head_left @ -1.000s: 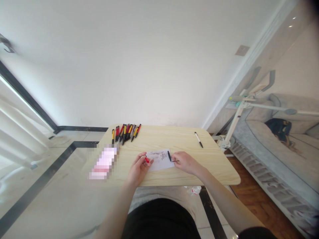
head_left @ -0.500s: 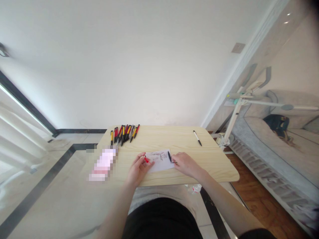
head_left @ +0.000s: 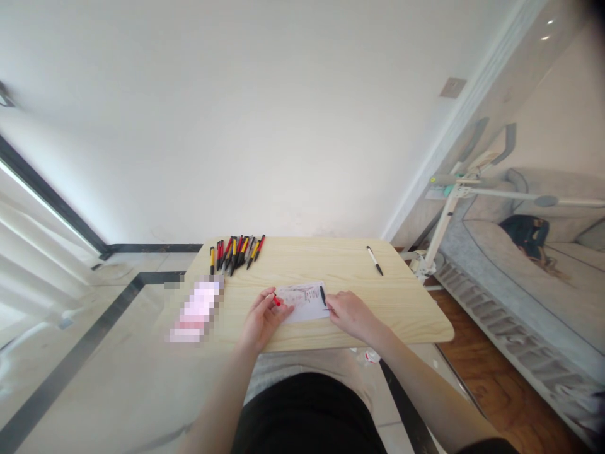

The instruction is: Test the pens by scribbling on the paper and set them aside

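A white sheet of paper [head_left: 307, 310] covered with dark scribbles lies near the table's front edge. My left hand [head_left: 262, 320] rests at the paper's left side, its fingers closed around a red pen part [head_left: 276, 300]. At the paper's right edge, my right hand [head_left: 352, 311] pinches a thin dark stick [head_left: 327, 309], which looks like a pen refill; most of it is hidden by the fingers. Just beside those fingertips a black pen piece [head_left: 322, 295] lies on the paper; I cannot tell whether the fingers touch it.
Several red, yellow, black and grey pens [head_left: 236, 253] lie bunched at the table's back left. One white and black pen [head_left: 375, 260] lies at the back right of the wooden table [head_left: 406, 315]. A pixelated patch [head_left: 197, 309] covers the left side. Exercise equipment [head_left: 444, 221] stands right.
Both hands stay almost in place. The thin stick at my right fingertips has shifted slightly, and the view has tilted a little.
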A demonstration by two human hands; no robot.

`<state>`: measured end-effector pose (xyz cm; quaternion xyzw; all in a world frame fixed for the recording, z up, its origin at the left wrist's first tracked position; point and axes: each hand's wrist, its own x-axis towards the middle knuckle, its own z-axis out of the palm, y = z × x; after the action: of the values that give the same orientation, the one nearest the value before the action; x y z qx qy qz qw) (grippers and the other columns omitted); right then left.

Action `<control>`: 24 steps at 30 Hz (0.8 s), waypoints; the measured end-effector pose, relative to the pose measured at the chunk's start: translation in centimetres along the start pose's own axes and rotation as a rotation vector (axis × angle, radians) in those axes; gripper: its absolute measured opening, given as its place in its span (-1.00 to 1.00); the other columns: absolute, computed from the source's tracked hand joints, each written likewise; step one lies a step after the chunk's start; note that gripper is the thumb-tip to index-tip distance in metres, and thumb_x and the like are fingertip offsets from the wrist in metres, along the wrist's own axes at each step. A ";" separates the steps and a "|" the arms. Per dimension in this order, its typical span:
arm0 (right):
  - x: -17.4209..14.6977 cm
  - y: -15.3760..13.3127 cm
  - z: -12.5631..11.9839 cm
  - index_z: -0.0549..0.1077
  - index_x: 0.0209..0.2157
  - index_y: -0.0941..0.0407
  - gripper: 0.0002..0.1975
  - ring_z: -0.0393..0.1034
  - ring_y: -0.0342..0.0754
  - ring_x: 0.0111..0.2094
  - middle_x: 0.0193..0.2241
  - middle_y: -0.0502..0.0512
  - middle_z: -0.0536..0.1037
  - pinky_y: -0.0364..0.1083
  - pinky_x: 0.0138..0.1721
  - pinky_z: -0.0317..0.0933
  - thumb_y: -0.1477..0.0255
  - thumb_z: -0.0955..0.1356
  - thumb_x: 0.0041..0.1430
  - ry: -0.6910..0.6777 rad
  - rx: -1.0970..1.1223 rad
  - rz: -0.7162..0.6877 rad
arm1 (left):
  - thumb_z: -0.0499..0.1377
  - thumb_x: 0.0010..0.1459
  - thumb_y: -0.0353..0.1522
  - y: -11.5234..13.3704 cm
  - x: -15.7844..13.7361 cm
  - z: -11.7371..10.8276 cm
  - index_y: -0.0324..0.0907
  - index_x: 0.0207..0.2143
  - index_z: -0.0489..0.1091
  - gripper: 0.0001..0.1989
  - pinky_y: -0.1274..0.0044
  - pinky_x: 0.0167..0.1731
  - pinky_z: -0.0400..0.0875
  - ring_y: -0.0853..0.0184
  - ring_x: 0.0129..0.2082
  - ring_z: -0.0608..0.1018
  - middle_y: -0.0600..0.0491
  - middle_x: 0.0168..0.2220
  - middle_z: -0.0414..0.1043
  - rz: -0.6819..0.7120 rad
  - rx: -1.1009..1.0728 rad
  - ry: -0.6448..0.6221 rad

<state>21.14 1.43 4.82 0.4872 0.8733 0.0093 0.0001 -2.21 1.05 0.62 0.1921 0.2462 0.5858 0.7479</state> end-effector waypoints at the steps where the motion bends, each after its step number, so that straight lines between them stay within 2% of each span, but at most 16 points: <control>1: 0.0 -0.1 0.0 0.35 -0.42 0.14 -0.92 0.29 -0.08 -0.42 -0.50 0.06 0.44 -0.14 -0.39 0.01 0.54 0.24 0.02 -0.002 -0.008 0.010 | 0.10 0.06 -0.46 0.0 0.0 0.0 -0.16 -0.24 0.26 -0.83 0.16 -0.08 0.23 0.40 -0.47 0.50 0.11 -0.48 0.43 0.001 0.001 0.002; 7: -0.2 -0.7 0.0 0.34 -0.42 0.15 -0.93 0.29 -0.07 -0.40 -0.48 0.08 0.45 -0.14 -0.38 0.02 0.55 0.25 0.00 0.016 -0.019 0.047 | 0.12 0.04 -0.46 -0.3 0.2 -0.1 -0.17 -0.26 0.28 -0.83 0.28 -0.08 0.26 0.44 -0.50 0.49 0.11 -0.50 0.42 0.030 -0.005 -0.005; 11: -0.4 -0.8 -0.2 0.34 -0.44 0.14 -0.94 0.28 -0.07 -0.39 -0.48 0.06 0.44 -0.13 -0.36 0.03 0.55 0.26 0.00 0.068 0.014 0.058 | 0.12 0.05 -0.44 -0.3 0.2 -0.2 -0.17 -0.25 0.29 -0.83 0.45 -0.24 0.35 0.48 -0.54 0.46 0.10 -0.50 0.41 0.035 0.004 -0.013; 14: -0.7 -0.9 -0.6 0.33 -0.45 0.13 -0.94 0.27 -0.07 -0.35 -0.47 0.05 0.43 -0.13 -0.31 0.04 0.56 0.26 -0.01 0.157 0.087 0.068 | 0.12 0.05 -0.42 -0.3 0.2 -0.2 -0.16 -0.25 0.29 -0.83 0.54 -0.38 0.34 0.50 -0.57 0.41 0.10 -0.50 0.38 0.039 0.007 -0.018; 18: -1.3 -1.1 -0.7 0.32 -0.46 0.12 -0.92 0.26 -0.07 -0.34 -0.47 0.04 0.41 -0.12 -0.27 0.08 0.57 0.25 -0.02 0.285 0.214 0.088 | 0.13 0.04 -0.42 -0.3 0.1 0.1 -0.17 -0.28 0.32 -0.85 0.55 -0.41 0.32 0.51 -0.60 0.38 0.10 -0.51 0.37 0.037 0.019 -0.009; 21: -2.2 -1.1 -0.1 0.31 -0.48 0.11 -0.92 0.26 -0.07 -0.34 -0.46 0.04 0.39 -0.12 -0.30 0.12 0.57 0.26 -0.04 0.381 0.331 0.111 | 0.15 0.01 -0.42 -0.3 0.1 0.2 -0.20 -0.28 0.34 -0.84 0.57 -0.43 0.31 0.52 -0.61 0.36 0.09 -0.52 0.36 0.029 0.031 0.017; 24: -3.2 -1.0 1.0 0.30 -0.48 0.11 -0.94 0.25 -0.09 -0.40 -0.48 0.03 0.37 -0.14 -0.37 0.14 0.55 0.25 -0.03 0.506 0.485 0.191 | 0.17 -0.01 -0.42 -0.4 0.1 0.2 -0.22 -0.28 0.36 -0.82 0.56 -0.44 0.31 0.53 -0.62 0.35 0.09 -0.52 0.36 0.024 0.034 0.036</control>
<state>22.04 -1.81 3.80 0.5345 0.7731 -0.0779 -0.3325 -1.78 1.11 0.57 0.1973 0.2672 0.5939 0.7328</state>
